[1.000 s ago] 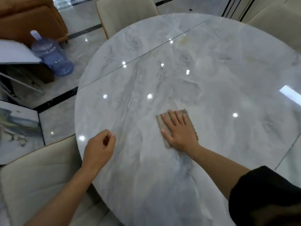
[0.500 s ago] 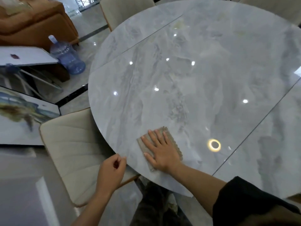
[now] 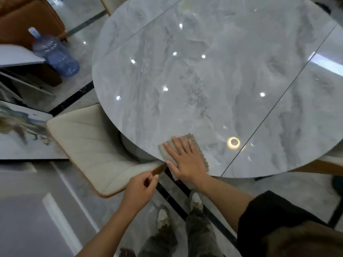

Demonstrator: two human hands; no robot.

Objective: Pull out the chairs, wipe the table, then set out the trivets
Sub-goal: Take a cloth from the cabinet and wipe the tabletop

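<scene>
The right hand (image 3: 185, 160) lies flat on a small grey-beige cloth with a scalloped edge (image 3: 202, 158). Its fingers (image 3: 178, 147) are straight and slightly spread, pressing down on the fabric without curling round it. The cloth sits at the near rim of the round, glossy grey marble-patterned counter (image 3: 204, 80). Its far part lies on the top under the palm, and its near corner hangs past the rim below the thumb. Strips of cloth show on both sides of the hand and just beyond the fingertips.

The left hand (image 3: 142, 188) is off the counter, just beside the cloth and lower. Its fingers are curled, with the thumb against the forefinger. It overlaps the brown wooden trim of a cream upholstered chair (image 3: 89, 138), and I cannot tell whether it pinches the trim or only hovers in front of it. The chair's padded back lies tilted to the left of the counter, with one corner tucked under the rim.

A ring-shaped light reflection (image 3: 233, 143) shines on the counter to the right of the cloth. On the tiled floor at the left stand a blue water jug (image 3: 57, 54), an orange-brown sofa (image 3: 27, 19) and a landscape picture panel (image 3: 18, 132).
</scene>
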